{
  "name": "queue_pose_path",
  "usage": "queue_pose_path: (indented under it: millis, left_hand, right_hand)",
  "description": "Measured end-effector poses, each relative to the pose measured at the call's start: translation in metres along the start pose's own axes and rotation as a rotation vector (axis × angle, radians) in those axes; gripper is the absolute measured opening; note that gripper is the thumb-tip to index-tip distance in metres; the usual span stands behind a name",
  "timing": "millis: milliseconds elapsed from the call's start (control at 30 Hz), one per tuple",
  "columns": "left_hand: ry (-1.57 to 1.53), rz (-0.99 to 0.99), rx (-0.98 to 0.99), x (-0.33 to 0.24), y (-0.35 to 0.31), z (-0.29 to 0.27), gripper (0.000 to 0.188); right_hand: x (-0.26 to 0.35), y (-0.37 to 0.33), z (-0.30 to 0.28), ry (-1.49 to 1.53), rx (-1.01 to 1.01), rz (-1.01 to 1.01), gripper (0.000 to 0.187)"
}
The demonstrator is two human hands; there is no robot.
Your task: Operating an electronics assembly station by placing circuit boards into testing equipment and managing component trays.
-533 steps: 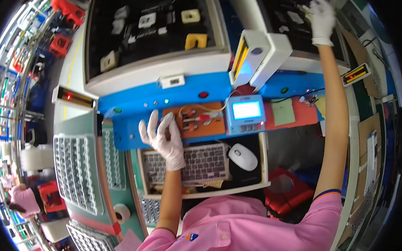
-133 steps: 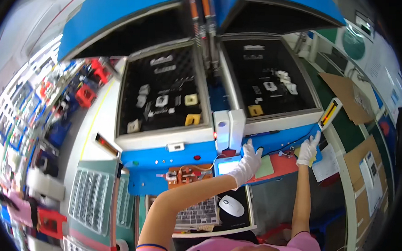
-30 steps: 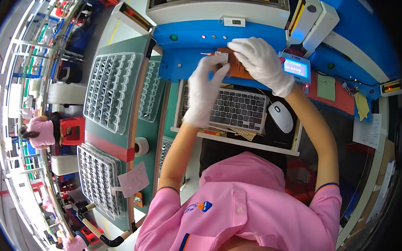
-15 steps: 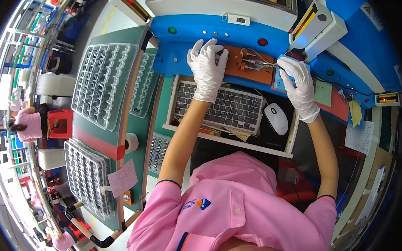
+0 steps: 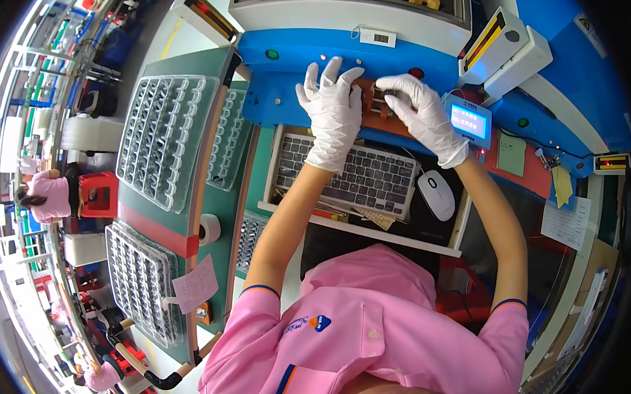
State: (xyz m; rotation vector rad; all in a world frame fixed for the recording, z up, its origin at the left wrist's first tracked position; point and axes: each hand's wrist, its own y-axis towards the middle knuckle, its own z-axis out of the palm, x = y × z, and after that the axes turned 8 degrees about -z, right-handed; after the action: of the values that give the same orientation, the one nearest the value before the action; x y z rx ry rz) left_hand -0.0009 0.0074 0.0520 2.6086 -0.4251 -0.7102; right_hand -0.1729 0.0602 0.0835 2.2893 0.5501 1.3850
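An orange-brown fixture block (image 5: 366, 121) with metal clamp parts lies on the blue machine bench. My left hand (image 5: 330, 119), in a white glove, is open at its left end. Its fingers are spread over the bench, and the thumb is beside the block. My right hand (image 5: 426, 121), also gloved, reaches over the block from the right. Its thumb and fingers are curled around the dark lever of a toggle clamp (image 5: 386, 95). The glove hides much of the clamp, and no part set in the fixture can be made out.
A small display box (image 5: 468, 121) with a lit blue screen stands right of the fixture. Below, a drawer holds a keyboard (image 5: 345, 173) and a white mouse (image 5: 436, 194). Clear trays (image 5: 163, 139) of small parts lie at left. Light-curtain posts (image 5: 493, 39) flank the bench.
My right hand has moved left from the display box onto the clamp, uncovering the screen. The clamp lever no longer points right. My left hand's fingers have spread at the fixture's left end.
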Motion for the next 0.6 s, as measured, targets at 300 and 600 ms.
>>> queue_pose_path:
  millis: [300, 600]
  left_hand:
    - [-0.413, 0.392, -0.352, -0.013, 0.215, -0.006, 0.035]
    - [0.086, 0.288, 0.086, -0.019, 0.328, 0.079, 0.023]
  right_hand:
    - [-0.078, 0.215, -0.034, -0.179, -0.524, -0.234, 0.02]
    - [-0.179, 0.278, -0.047, -0.29, -0.531, 0.15, 0.027]
